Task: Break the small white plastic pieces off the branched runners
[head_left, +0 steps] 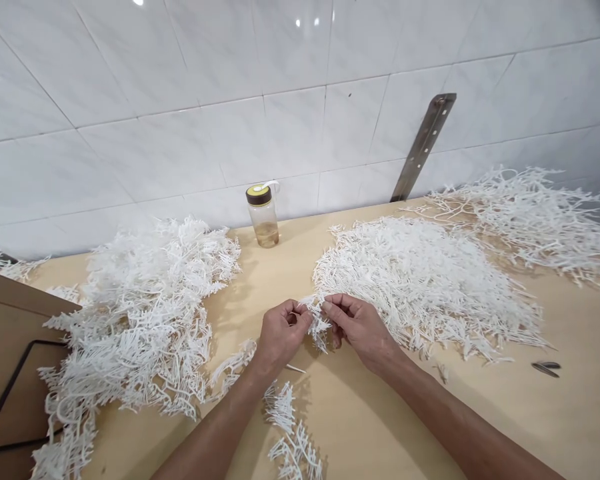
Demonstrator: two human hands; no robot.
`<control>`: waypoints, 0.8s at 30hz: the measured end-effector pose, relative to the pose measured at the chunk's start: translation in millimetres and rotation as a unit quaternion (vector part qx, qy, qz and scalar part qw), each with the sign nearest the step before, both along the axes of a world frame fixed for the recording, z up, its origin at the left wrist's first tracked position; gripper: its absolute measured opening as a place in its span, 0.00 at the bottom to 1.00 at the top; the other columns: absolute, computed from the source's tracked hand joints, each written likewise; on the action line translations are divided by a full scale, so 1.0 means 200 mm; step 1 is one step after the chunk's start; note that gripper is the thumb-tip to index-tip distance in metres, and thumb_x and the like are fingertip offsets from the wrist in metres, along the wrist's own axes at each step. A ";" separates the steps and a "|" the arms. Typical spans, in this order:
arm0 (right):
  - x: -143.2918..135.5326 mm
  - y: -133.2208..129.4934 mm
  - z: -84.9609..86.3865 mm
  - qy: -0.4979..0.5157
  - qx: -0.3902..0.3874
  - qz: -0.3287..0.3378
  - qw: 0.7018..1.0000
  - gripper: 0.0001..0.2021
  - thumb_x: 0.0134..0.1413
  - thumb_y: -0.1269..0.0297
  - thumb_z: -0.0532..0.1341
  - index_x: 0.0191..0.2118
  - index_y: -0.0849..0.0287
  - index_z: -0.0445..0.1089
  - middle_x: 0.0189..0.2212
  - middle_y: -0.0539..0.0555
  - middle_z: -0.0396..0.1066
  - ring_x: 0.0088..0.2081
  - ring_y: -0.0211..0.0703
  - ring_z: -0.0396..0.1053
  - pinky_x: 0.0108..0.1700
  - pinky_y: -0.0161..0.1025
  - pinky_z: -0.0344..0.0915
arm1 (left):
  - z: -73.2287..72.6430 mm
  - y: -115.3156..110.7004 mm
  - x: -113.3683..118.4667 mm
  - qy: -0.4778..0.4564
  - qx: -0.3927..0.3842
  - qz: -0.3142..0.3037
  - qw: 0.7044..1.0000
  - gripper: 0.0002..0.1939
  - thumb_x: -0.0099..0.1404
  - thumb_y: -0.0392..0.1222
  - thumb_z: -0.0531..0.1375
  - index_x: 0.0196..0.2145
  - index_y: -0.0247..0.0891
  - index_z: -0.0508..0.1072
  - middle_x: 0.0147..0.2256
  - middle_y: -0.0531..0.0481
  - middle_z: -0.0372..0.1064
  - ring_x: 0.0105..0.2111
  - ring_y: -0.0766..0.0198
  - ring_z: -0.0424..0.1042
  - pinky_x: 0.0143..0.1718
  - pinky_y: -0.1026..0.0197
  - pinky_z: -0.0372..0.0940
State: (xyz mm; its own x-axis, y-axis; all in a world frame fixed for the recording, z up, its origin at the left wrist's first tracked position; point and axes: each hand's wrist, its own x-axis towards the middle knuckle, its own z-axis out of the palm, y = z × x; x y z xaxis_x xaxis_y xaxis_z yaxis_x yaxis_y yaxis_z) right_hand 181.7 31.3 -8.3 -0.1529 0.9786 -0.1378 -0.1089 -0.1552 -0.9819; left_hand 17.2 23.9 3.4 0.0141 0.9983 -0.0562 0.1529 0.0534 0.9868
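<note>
Between my two hands, above the table's middle, is a small white branched plastic piece (318,325). My left hand (285,332) pinches its left side between thumb and fingers. From the other side, my right hand (359,328) has thumb and forefinger closed at the upper part of the piece. Just beyond my right hand spreads a large heap of thin white pieces (420,277). Left of my left hand lies a tall pile of white branched pieces (145,313). A few loose white sprigs (293,433) lie on the table between my forearms.
A clear bottle with a yellow-green lid (263,217) stands near the tiled wall. Long white branched strands (540,217) are piled at the back right. A small dark metal tool (547,369) lies at right. A cardboard box (17,360) borders the left. A metal bracket (424,147) rises along the wall.
</note>
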 end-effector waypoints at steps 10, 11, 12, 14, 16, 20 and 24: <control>0.00 0.00 0.00 -0.019 0.012 0.009 1.000 0.17 0.53 0.47 0.64 0.36 0.57 0.69 0.17 0.45 0.65 0.15 0.35 0.61 0.18 0.34 0.60 | 0.00 0.01 0.00 -0.075 -0.033 -0.019 0.996 0.14 0.53 0.48 0.66 0.29 0.33 0.74 0.24 0.52 0.65 0.24 0.69 0.61 0.26 0.66 0.57; 0.00 0.00 0.00 -0.022 0.017 0.009 1.000 0.17 0.53 0.47 0.64 0.36 0.57 0.69 0.17 0.45 0.65 0.16 0.35 0.61 0.18 0.34 0.61 | 0.01 0.00 -0.01 -0.088 -0.045 -0.022 0.995 0.14 0.53 0.49 0.66 0.29 0.33 0.74 0.24 0.52 0.65 0.23 0.69 0.60 0.25 0.67 0.56; 0.00 0.00 -0.01 -0.026 0.022 0.008 0.999 0.17 0.53 0.47 0.64 0.36 0.57 0.69 0.17 0.45 0.64 0.16 0.35 0.61 0.19 0.34 0.61 | 0.02 0.00 -0.01 -0.098 -0.057 -0.025 0.993 0.15 0.53 0.49 0.66 0.28 0.33 0.74 0.23 0.53 0.64 0.23 0.70 0.59 0.24 0.67 0.55; 0.00 0.00 -0.01 -0.035 0.033 0.004 0.999 0.17 0.54 0.47 0.64 0.37 0.58 0.70 0.18 0.45 0.64 0.17 0.35 0.61 0.20 0.34 0.63 | 0.04 0.00 -0.01 -0.115 -0.077 -0.029 0.990 0.16 0.54 0.51 0.66 0.27 0.33 0.73 0.22 0.54 0.62 0.21 0.72 0.56 0.22 0.68 0.51; 0.00 0.00 -0.01 -0.046 0.040 0.005 0.998 0.17 0.54 0.47 0.64 0.37 0.57 0.70 0.18 0.45 0.64 0.18 0.35 0.62 0.21 0.35 0.63 | 0.06 -0.01 -0.02 -0.127 -0.089 -0.026 0.987 0.17 0.54 0.52 0.66 0.26 0.33 0.72 0.21 0.54 0.60 0.20 0.73 0.53 0.21 0.68 0.48; 0.01 -0.01 0.02 -0.056 0.045 0.042 0.997 0.17 0.55 0.47 0.63 0.36 0.57 0.68 0.18 0.45 0.65 0.17 0.35 0.62 0.20 0.35 0.63 | 0.07 -0.01 -0.02 -0.136 -0.095 -0.022 0.986 0.20 0.52 0.55 0.67 0.24 0.34 0.70 0.20 0.56 0.57 0.19 0.73 0.51 0.20 0.68 0.46; 0.01 -0.02 0.04 -0.059 0.058 0.070 0.994 0.16 0.57 0.48 0.61 0.32 0.57 0.67 0.17 0.45 0.64 0.17 0.35 0.62 0.20 0.34 0.63 | 0.06 -0.01 -0.02 -0.125 -0.081 -0.022 0.989 0.21 0.51 0.55 0.67 0.22 0.35 0.67 0.19 0.57 0.55 0.18 0.74 0.50 0.19 0.68 0.45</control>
State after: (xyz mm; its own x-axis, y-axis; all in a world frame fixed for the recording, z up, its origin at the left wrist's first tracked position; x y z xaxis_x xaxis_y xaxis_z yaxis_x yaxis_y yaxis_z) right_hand 183.7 28.2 -1.1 -0.2779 0.9593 -0.0499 0.0224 -0.0455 -0.9987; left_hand 12.9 21.8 15.8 0.0915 0.9746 -0.2043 -0.0884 0.2123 0.9732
